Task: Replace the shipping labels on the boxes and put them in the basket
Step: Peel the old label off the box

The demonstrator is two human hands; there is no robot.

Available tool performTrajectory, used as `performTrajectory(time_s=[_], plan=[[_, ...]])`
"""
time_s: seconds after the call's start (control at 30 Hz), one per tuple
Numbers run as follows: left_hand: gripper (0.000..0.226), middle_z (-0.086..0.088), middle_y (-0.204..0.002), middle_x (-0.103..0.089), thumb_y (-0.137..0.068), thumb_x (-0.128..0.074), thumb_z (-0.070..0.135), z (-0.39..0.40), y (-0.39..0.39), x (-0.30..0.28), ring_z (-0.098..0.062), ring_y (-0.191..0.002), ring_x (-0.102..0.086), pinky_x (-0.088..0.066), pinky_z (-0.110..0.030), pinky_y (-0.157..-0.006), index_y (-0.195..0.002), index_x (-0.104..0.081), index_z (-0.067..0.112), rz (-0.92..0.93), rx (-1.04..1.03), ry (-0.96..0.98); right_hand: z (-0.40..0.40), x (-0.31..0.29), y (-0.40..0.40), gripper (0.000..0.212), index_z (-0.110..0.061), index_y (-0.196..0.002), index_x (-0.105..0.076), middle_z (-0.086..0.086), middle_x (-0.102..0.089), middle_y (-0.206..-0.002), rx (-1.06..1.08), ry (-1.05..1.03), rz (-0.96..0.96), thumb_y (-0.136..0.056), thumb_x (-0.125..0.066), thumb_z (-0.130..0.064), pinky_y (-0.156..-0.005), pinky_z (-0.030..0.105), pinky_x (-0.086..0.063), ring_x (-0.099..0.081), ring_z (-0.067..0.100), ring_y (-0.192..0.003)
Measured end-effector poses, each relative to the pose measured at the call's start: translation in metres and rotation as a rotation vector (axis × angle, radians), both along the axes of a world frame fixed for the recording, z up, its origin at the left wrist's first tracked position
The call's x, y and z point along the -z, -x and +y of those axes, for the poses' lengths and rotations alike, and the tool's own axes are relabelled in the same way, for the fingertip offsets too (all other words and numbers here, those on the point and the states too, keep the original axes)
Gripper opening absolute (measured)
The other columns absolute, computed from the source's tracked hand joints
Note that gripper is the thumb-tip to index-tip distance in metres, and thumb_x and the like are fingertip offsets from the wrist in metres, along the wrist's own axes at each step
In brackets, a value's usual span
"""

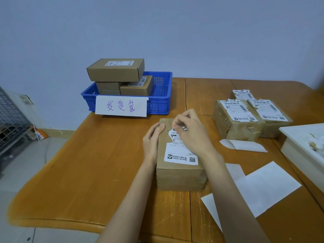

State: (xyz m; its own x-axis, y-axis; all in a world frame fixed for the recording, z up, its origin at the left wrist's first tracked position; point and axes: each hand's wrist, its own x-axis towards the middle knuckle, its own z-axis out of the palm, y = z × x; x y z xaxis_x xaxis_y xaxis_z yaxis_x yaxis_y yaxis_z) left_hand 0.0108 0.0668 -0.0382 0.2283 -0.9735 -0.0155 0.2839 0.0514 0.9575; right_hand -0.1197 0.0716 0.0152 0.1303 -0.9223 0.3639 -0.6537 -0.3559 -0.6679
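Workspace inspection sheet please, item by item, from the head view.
Surface: wooden table, scuffed near the front edge.
Job's things: box under both hands, label partly torn; blue basket holds stacked boxes; more boxes wait at right.
Clutter: paper sheets, white tray.
Grippers: left hand steadies the box; right hand fingers pinch the label.
Cables: nothing seen.
Surroundings: plain wall, wire rack at left.

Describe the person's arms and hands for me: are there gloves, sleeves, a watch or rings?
Both arms are bare from the bottom edge of the picture up to the hands, with no sleeve showing. The left hand and right hand wear no gloves. No watch, bracelet or ring is visible on either.
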Motion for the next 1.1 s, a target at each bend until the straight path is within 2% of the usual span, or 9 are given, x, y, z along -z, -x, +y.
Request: performTrajectory(time_s=[0.2, 0.3, 0.43, 0.6, 0.73, 0.8, 0.93, 1.0, 1.1], plan=[[0.026, -0.002, -0.094, -0.072, -0.094, -0.064, 0.027, 0.0, 0.001, 0.0, -0.003, -0.07, -0.062, -0.046, -0.012, -0.058, -0.113, -0.072, 0.013, -0.005, 0.0, 0.006, 0.001, -0.002, 0.001, 0.015, -0.021, -0.089, -0.066, -0.007, -0.044, -0.106, 0.002, -0.017, -0.105, -0.096, -0.057, -0.012, -0.078, 0.034, -0.052, -0.055, 0.005, -0.095], [0.024, -0.006, -0.097, -0.073, -0.093, -0.064, 0.027, 0.0, 0.001, 0.001, -0.006, -0.076, -0.064, -0.048, -0.014, -0.062, -0.111, -0.073, 0.014, 0.018, 0.005, 0.014, 0.001, -0.001, 0.0, 0.03, -0.032, -0.106, -0.065, -0.012, -0.044, -0.112, -0.037, 0.019, -0.023, -0.093, -0.057, -0.006, -0.087, 0.038, -0.049, -0.055, 0.011, -0.102], [0.025, -0.002, -0.095, -0.072, -0.093, -0.064, 0.025, 0.0, 0.001, 0.001, -0.003, -0.075, -0.064, -0.047, -0.012, -0.061, -0.112, -0.072, 0.011, 0.002, -0.01, 0.027, 0.0, 0.003, -0.001, 0.023, -0.027, -0.081, -0.062, -0.011, -0.045, -0.105, -0.031, 0.071, 0.034, -0.087, -0.062, -0.005, -0.09, 0.045, -0.047, -0.055, 0.008, -0.096], [0.024, -0.001, -0.093, -0.072, -0.093, -0.065, 0.027, -0.001, 0.001, 0.002, -0.005, -0.075, -0.063, -0.047, -0.014, -0.061, -0.111, -0.072, 0.013, -0.001, 0.003, 0.015, 0.002, -0.001, -0.001, 0.024, -0.018, -0.075, -0.061, -0.007, -0.042, -0.102, -0.005, 0.043, -0.05, -0.092, -0.049, -0.004, -0.072, 0.031, -0.047, -0.051, 0.006, -0.089], [0.024, 0.0, -0.093, -0.073, -0.093, -0.066, 0.026, -0.002, 0.001, 0.003, -0.006, -0.075, -0.063, -0.047, -0.014, -0.061, -0.111, -0.073, 0.012, 0.008, -0.005, 0.019, 0.004, -0.006, 0.0, 0.02, -0.021, -0.089, -0.064, -0.005, -0.043, -0.107, -0.004, 0.016, -0.184, -0.09, -0.054, -0.003, -0.078, 0.023, -0.047, -0.052, 0.002, -0.095], [0.025, 0.0, -0.093, -0.072, -0.093, -0.066, 0.026, -0.002, 0.001, 0.003, -0.005, -0.074, -0.063, -0.047, -0.013, -0.061, -0.112, -0.072, 0.011, 0.01, -0.009, 0.015, 0.005, -0.008, 0.0, 0.028, -0.026, -0.101, -0.055, -0.007, -0.044, -0.109, 0.052, 0.05, -0.235, -0.084, -0.059, -0.005, -0.08, 0.02, -0.042, -0.051, 0.006, -0.102], [0.022, 0.006, -0.09, -0.073, -0.094, -0.064, 0.022, -0.005, 0.002, 0.005, -0.001, -0.074, -0.065, -0.047, -0.013, -0.065, -0.11, -0.072, 0.009, 0.005, -0.006, 0.024, 0.021, -0.009, -0.005, 0.021, -0.022, -0.076, -0.049, -0.009, -0.046, -0.085, 0.324, 0.256, 0.04, -0.079, -0.063, -0.038, -0.077, 0.031, -0.034, -0.045, 0.011, -0.082], [0.02, 0.014, -0.088, -0.073, -0.095, -0.062, 0.02, -0.006, 0.001, 0.006, 0.005, -0.078, -0.065, -0.046, -0.01, -0.068, -0.109, -0.072, 0.01, -0.032, -0.021, 0.034, 0.027, -0.007, -0.013, 0.039, -0.024, -0.067, -0.047, -0.01, -0.048, -0.077, 0.324, 0.174, 0.165, -0.081, -0.06, -0.057, -0.078, 0.031, -0.03, -0.047, 0.01, -0.074], [0.021, 0.01, -0.089, -0.073, -0.093, -0.065, 0.024, -0.006, 0.0, 0.007, -0.005, -0.083, -0.065, -0.047, -0.021, -0.077, -0.108, -0.073, 0.011, 0.002, -0.004, 0.007, 0.028, -0.002, -0.024, 0.045, -0.024, -0.061, -0.038, -0.006, -0.059, -0.077, 0.323, 0.049, 0.348, -0.087, -0.053, -0.057, -0.082, 0.033, -0.035, -0.054, 0.014, -0.073]])
